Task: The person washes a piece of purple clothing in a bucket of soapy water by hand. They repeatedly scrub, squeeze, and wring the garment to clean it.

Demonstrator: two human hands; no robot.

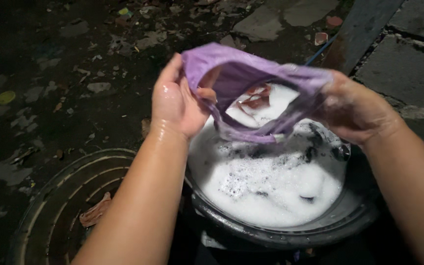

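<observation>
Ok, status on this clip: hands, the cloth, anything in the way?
Left hand and right hand both gripping the purple cloth, stretched open above the basin of suds. Dark ribbed lid at left, apart. Nothing in the way.

— What sort of place is this?

— An outdoor washing spot in a yard or back lane, at night. The ground [74,88] is dark, wet dirt strewn with fallen leaves, scraps and flat stones.

— Anything built around it?

— Cracked concrete paving slabs [408,64] at the upper right, with a slanting grey post [364,29] beside them.

— And what says laundry?

— A round basin [290,233] brimming with white soap suds [271,181] sits on the ground, wet clothes showing through the foam, and a ribbed dark tub [60,206] lies just beside it. The only light falls close on the basin; everything further off fades into black
</observation>
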